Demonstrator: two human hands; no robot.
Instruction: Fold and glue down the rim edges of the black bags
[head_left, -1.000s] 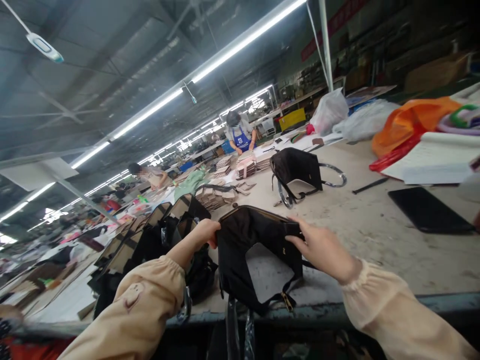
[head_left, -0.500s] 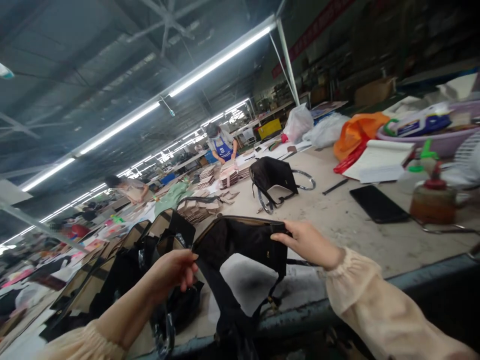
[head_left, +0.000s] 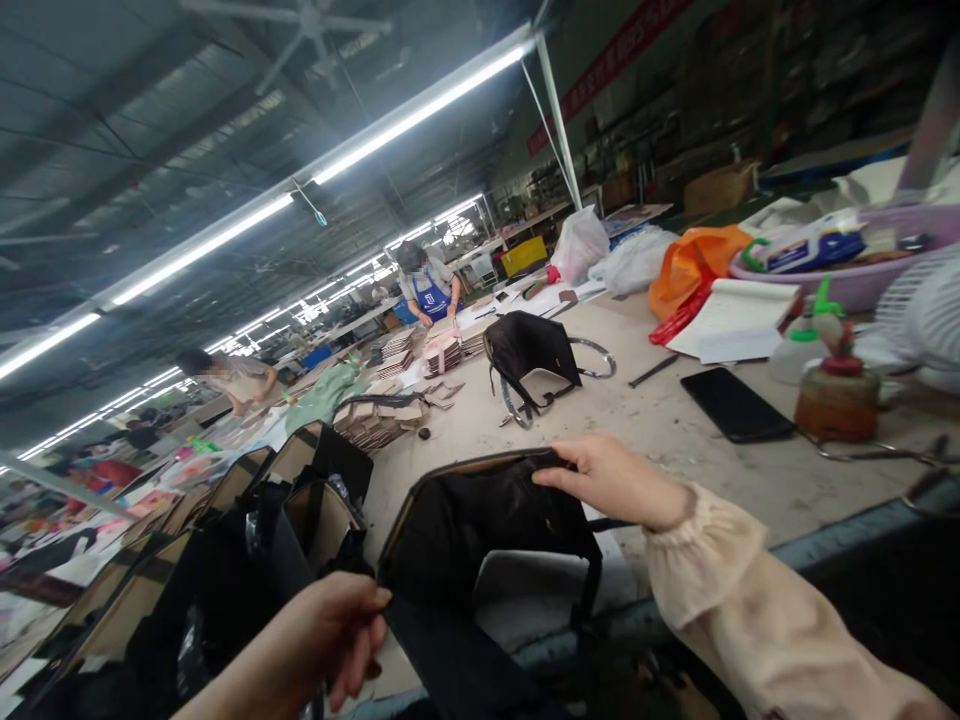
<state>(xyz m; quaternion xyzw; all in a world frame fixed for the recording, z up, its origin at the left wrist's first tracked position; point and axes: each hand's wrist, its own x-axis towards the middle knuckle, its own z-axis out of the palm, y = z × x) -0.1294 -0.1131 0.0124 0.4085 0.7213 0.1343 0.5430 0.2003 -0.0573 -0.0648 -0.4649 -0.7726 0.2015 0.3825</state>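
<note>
An open black bag [head_left: 450,520] lies at the table's front edge, its dark lining showing and a white sheet [head_left: 529,590] at its lower part. My right hand [head_left: 611,478] pinches the bag's upper right rim between thumb and fingers. At the bag's left edge, my left hand [head_left: 341,625] grips the black material with thumb and forefinger, the other fingers curled. Another black bag [head_left: 532,355] with plastic-wrapped handles stands farther back on the table. Several black bags with tan insides [head_left: 300,500] are crowded together on the left.
To the right are a phone [head_left: 735,403], an amber bottle [head_left: 836,400], a notebook [head_left: 742,315], an orange bag [head_left: 694,270] and a purple basin [head_left: 862,285]. Stacked brown pieces [head_left: 382,420] lie behind the bags. A person in a blue apron [head_left: 433,298] works farther back.
My left hand has moved down and left with the bag's left edge, and the bag is spread wider. My right hand keeps its hold. The view has shifted slightly.
</note>
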